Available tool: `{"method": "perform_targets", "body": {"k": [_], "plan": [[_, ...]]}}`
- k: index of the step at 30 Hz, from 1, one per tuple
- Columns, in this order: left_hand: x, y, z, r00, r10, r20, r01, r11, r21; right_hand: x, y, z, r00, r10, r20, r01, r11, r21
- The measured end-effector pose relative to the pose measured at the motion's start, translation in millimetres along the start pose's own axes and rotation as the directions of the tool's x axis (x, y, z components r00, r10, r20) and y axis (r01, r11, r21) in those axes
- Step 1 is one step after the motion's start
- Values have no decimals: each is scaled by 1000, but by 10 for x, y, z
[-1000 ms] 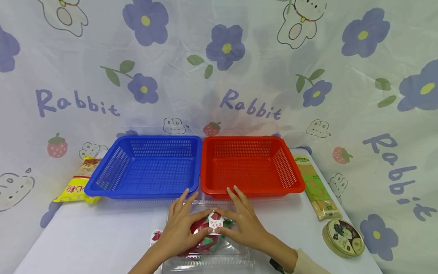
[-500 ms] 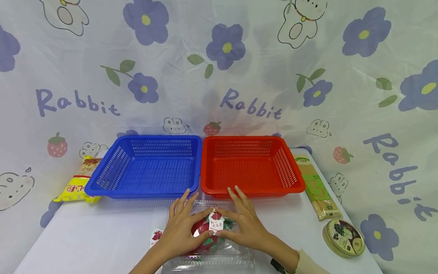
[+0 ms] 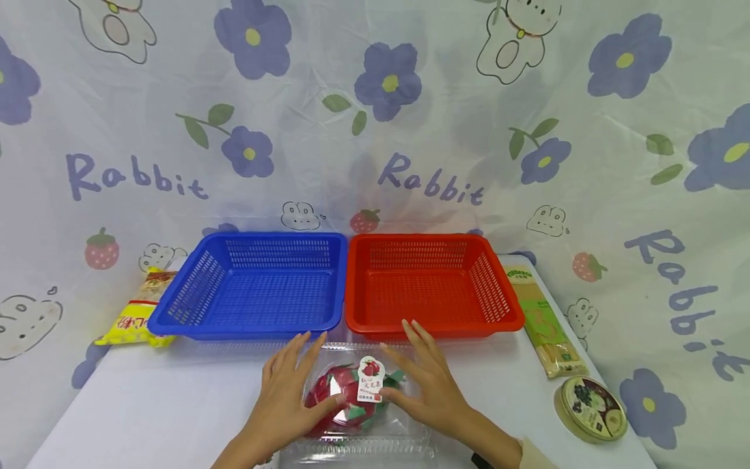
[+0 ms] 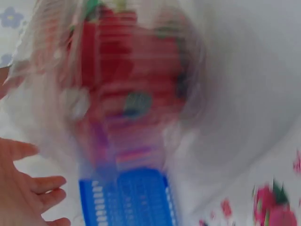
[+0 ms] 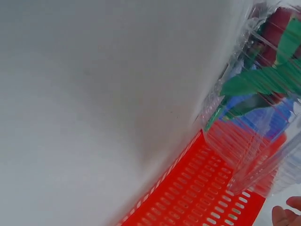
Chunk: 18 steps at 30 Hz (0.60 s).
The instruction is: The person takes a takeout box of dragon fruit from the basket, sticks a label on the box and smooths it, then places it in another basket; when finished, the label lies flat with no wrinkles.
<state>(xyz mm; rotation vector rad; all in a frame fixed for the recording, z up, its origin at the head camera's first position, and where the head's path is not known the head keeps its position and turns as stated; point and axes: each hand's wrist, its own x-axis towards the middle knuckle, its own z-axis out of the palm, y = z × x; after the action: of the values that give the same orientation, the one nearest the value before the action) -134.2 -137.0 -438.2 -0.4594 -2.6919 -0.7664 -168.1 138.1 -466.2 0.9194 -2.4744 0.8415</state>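
A clear plastic clamshell box [image 3: 404, 426] lies in front of the baskets with a red dragon fruit [image 3: 334, 391] with green scales inside. On its lid is a white label [image 3: 370, 384] printed with fruit and writing. My left hand [image 3: 287, 384] is spread over the box's left side, its thumb reaching over the lid, apart from the label. Over the right side is my right hand [image 3: 430, 387], fingers spread, thumb tip at the label's right edge; whether it touches cannot be told. In the left wrist view, a sheet with printed dragon fruits [image 4: 275, 207] shows beyond the box.
Behind the box stand a blue basket [image 3: 246, 332] and a red basket [image 3: 433, 329], side by side. A yellow food bag [image 3: 131, 319] lies at the left. At the right are a green noodle packet [image 3: 541, 319] and a round tin [image 3: 592, 409].
Both hands had fingertips at the label on the lid. The left hand has drawn back to the left, and the right hand has shifted slightly right, leaving the label in full view.
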Motion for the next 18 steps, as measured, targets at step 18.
{"method": "perform_targets", "body": {"k": [18], "plan": [[-191,-219,-236,983,-178,-45,177,984,-29,-304,163,-102,995,23,-96,-21,1000,16]]}}
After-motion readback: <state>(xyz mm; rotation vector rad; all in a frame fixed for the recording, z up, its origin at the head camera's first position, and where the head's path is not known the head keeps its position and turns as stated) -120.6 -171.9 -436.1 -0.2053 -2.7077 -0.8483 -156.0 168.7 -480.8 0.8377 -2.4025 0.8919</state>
